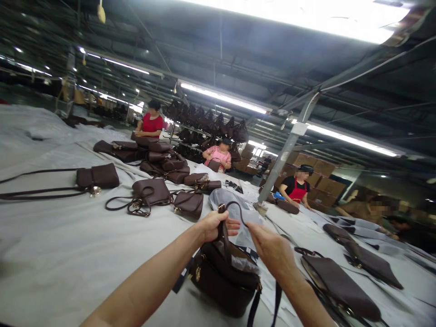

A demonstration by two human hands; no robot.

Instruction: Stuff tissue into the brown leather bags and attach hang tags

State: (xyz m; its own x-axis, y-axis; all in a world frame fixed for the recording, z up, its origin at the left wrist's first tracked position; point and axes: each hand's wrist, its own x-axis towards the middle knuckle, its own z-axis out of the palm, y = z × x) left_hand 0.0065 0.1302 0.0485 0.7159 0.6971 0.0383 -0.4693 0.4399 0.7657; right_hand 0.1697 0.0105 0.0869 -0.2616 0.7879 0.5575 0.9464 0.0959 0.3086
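A dark brown handbag (223,284) sits on the covered table in front of me, with crumpled clear plastic (245,264) showing in its opening. My left hand (216,227) grips the bag's strap (224,243) close to a gold buckle (221,208), thumb on top and some fingers stretched out. The strap's thin end (237,205) arches from the buckle across to my right hand (270,245), whose fingers pinch it. A dark tag (179,281) lies at the bag's left side. Another strap (255,306) hangs down at its right.
Several brown bags (163,159) are heaped at the back left, and one with long straps (98,176) lies at left. A translucent plastic bag (235,200) lies behind my hands. Flat bags (344,281) are at right. A metal post (284,154) rises beyond; co-workers stand around.
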